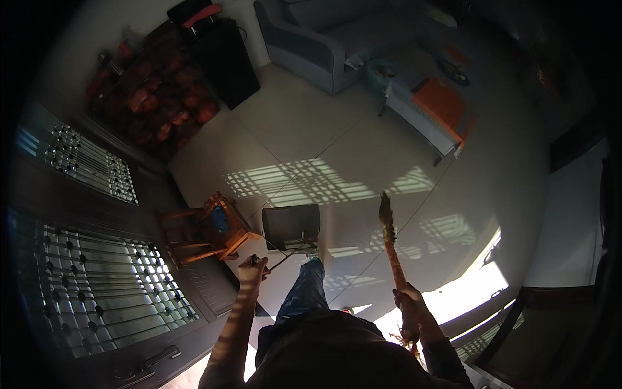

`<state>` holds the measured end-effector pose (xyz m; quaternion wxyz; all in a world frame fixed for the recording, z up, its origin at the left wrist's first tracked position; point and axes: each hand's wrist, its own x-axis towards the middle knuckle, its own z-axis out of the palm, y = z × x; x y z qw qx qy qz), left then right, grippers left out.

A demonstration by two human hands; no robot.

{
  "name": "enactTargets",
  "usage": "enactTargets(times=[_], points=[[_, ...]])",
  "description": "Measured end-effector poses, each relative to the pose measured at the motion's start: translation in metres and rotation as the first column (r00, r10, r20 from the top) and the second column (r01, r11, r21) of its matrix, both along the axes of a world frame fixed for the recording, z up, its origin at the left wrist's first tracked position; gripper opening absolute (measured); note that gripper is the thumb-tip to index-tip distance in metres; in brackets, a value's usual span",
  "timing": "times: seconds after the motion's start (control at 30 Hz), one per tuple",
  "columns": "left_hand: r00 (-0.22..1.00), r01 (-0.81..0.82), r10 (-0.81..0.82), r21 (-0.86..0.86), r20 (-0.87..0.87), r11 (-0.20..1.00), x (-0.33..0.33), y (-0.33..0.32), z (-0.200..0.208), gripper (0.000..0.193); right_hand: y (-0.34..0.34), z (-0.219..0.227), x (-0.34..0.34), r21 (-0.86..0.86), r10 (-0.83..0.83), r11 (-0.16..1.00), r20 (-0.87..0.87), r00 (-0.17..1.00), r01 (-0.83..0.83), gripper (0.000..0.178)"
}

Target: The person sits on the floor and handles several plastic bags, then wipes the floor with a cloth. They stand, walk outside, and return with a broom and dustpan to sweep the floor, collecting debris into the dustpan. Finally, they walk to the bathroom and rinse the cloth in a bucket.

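1. A pale tiled floor carries everything, crossed by striped window light ahead of both hands.
2. A small orange wooden chair stands just beyond the left hand.
3. A grey fabric sofa sits far ahead.
4. A low white table with an orange cloth stands well beyond the right hand.

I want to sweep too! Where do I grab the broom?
Grab the broom by its orange stick, just above the right hand, coming from the side. The stick is long and thin, easy to wrap fingers around; the brushy end points down at the floor.
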<state>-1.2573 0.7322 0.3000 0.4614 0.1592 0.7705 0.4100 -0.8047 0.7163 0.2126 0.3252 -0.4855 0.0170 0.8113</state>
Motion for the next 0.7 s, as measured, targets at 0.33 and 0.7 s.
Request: enactTargets(times=[0.33,0.7], points=[[0.997,-0.075,0.075,0.054,-0.006,0.996,-0.039,0.144,-0.033,0.018,0.292,0.025,-0.098,0.151,0.418,0.845,0.413,0.809,-0.513,0.03],[0.882,-0.471,0.467,-0.12,-0.062,0.874,-0.015,0.286,-0.065,0.017,0.678,-0.046,-0.177,0.215,0.547,0.65,0.534,0.645,-0.729,0.049]])
